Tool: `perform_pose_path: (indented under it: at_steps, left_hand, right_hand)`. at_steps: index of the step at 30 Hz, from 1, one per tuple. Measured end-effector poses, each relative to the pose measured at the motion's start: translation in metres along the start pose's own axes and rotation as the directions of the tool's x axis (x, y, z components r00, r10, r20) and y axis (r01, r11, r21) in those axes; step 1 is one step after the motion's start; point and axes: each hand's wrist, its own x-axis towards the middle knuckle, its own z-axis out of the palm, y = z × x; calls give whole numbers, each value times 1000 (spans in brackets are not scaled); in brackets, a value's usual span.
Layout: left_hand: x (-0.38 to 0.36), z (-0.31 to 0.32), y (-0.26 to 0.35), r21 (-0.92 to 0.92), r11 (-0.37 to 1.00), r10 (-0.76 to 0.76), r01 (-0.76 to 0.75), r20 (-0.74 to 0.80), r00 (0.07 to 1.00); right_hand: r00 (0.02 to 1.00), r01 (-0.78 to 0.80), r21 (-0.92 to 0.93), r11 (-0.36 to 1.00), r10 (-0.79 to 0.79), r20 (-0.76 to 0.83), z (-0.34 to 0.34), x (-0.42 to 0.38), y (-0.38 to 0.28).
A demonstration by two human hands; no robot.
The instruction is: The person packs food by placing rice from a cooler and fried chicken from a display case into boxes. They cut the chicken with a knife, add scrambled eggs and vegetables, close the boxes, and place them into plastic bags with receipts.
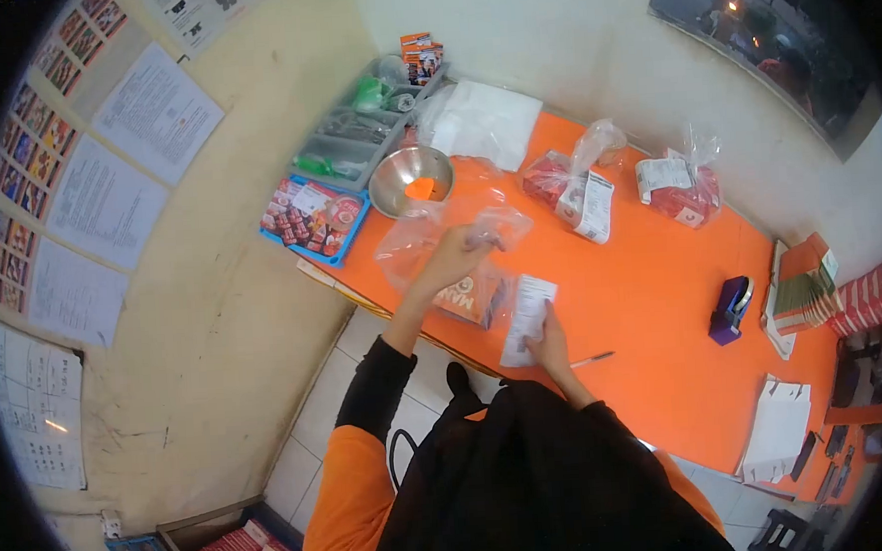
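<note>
My left hand (447, 258) is closed around the gathered top of a clear plastic bag (400, 246). Inside the bag, low on the orange table, sits a brown printed box (470, 300), partly hidden by my left hand and the plastic. A white printed receipt (529, 316) is pinched in my right hand (549, 346), just right of the bag. A pen (593, 358) lies on the table to the right of that hand.
A steel bowl (411, 180), grey divided organizer (354, 130) and blue tray (316, 217) stand at the left. Two tied bags with receipts, one bag (571, 181) nearer, lie toward the wall. A tape dispenser (730, 310) and stacked folded boxes (804, 286) are right.
</note>
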Motion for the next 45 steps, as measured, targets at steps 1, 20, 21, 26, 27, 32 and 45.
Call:
perform_pose_path:
  at_steps: [1, 20, 21, 26, 27, 32, 45]
  left_hand:
    - [0, -5, 2, -4, 1000, 29, -29, -2, 1000]
    - [16, 16, 29, 424, 905, 172, -36, -287, 942]
    - [16, 19, 27, 405, 914, 158, -33, -279, 947]
    - [-40, 43, 33, 609, 786, 423, -105, -406, 810]
    - [-64, 47, 27, 677, 728, 461, -108, -367, 808]
    - [-235, 62, 6, 501, 827, 78, 255, -552, 830]
    - [-648, 50, 150, -295, 952, -159, -85, -711, 685]
  right_hand:
    - [998, 64, 39, 997, -64, -17, 18, 6, 6]
    - [994, -90, 173, 981, 101, -52, 79, 19, -47]
    - [994, -93, 162, 982, 101, -44, 78, 18, -51]
    - [984, 163, 490, 856, -103, -149, 88, 19, -25]
    - [981, 192, 538, 821, -151, -120, 85, 10, -29]
    - [710, -355, 333, 874, 21, 703, 55, -46, -46]
    - [-600, 379, 289, 879, -5, 800, 349, -246, -335]
